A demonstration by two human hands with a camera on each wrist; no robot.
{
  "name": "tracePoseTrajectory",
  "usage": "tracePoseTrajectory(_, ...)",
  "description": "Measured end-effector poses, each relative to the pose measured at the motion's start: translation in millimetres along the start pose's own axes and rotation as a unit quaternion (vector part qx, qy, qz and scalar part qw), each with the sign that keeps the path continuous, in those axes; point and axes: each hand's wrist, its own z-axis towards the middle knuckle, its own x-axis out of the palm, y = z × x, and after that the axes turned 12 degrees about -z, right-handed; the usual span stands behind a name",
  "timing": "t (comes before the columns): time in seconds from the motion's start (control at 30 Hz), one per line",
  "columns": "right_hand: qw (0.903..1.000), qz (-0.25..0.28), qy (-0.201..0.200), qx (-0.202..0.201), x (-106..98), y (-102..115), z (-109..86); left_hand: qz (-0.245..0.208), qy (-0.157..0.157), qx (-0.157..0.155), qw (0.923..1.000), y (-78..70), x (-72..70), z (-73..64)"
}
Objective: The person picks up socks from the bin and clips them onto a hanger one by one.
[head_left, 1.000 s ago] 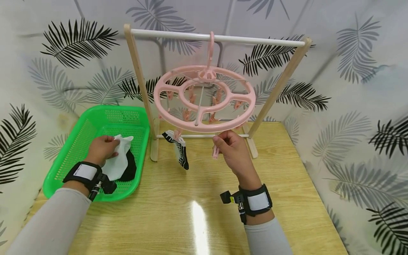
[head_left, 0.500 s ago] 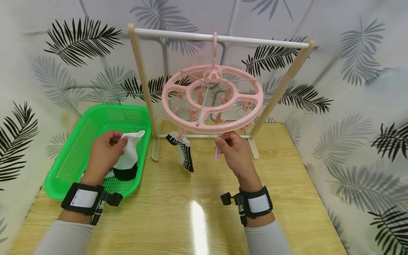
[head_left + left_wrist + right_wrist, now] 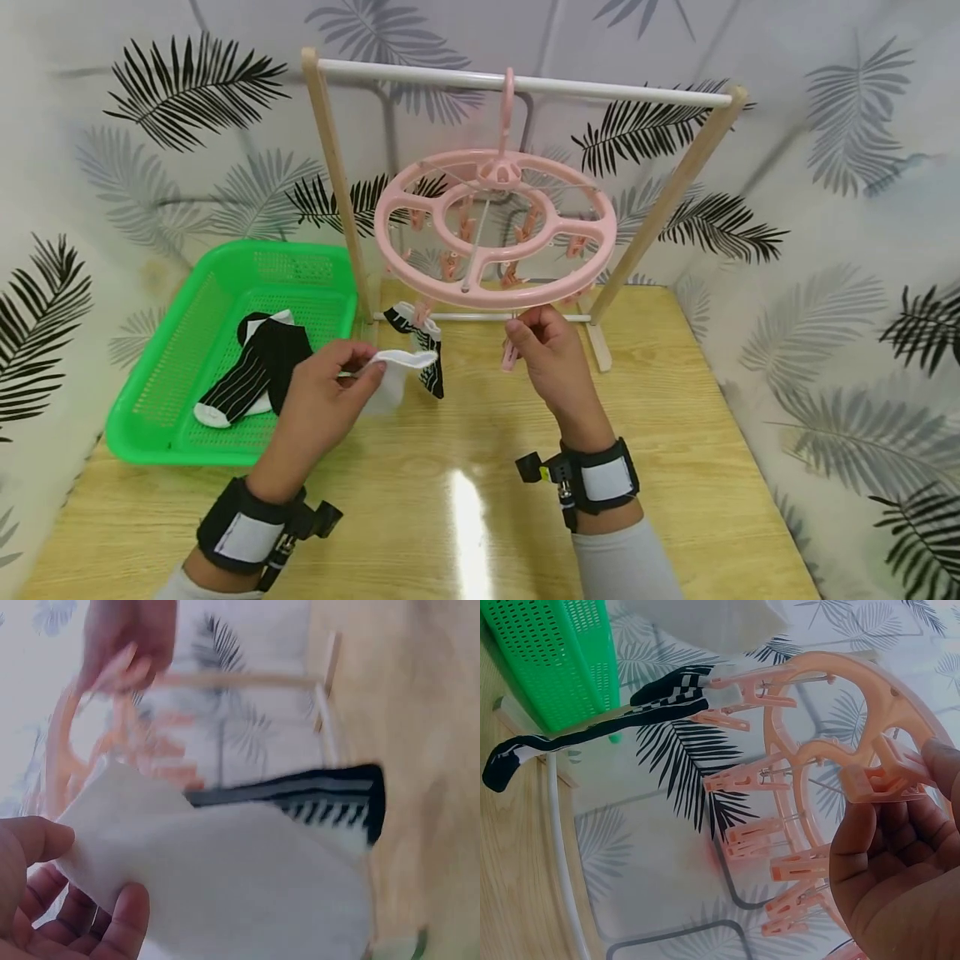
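Left hand (image 3: pixel 322 400): thumb and fingers pinched a white cloth sock (image 3: pixel 386 387), projecting past their tips. Right hand (image 3: pixel 558 358): thumb and fingers pinched a pink plastic clothespin (image 3: pixel 509 358), beneath a round pink plastic hanger (image 3: pixel 517 297). Between both hands' fingers I noted a hanging black-and-white patterned fabric sock (image 3: pixel 427 337).
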Motion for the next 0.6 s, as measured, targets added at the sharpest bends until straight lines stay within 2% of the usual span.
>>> tracePoseTrajectory(0.1,0.9999,-0.005,-0.005,0.007,1,2,-0.8,-0.015,0.029,0.002,0.9995,3.4,21.1,-6.9)
tracePoseTrajectory(0.2,0.9999,-0.010,-0.005,0.012,2,3,-3.8,-0.036,0.045,-0.014,0.9982,5.7,41.6,-11.3)
tracePoseTrajectory(0.4,0.9996,-0.026,-0.007,0.008,2,4,-4.8,-0.097,0.040,-0.034,0.9939,0.8,73.3,-7.0)
tracePoseTrajectory(0.6,0.9994,-0.030,-0.010,0.010,3,6,-2.9,-0.131,0.036,-0.036,0.9901,-5.9,89.9,-1.2)
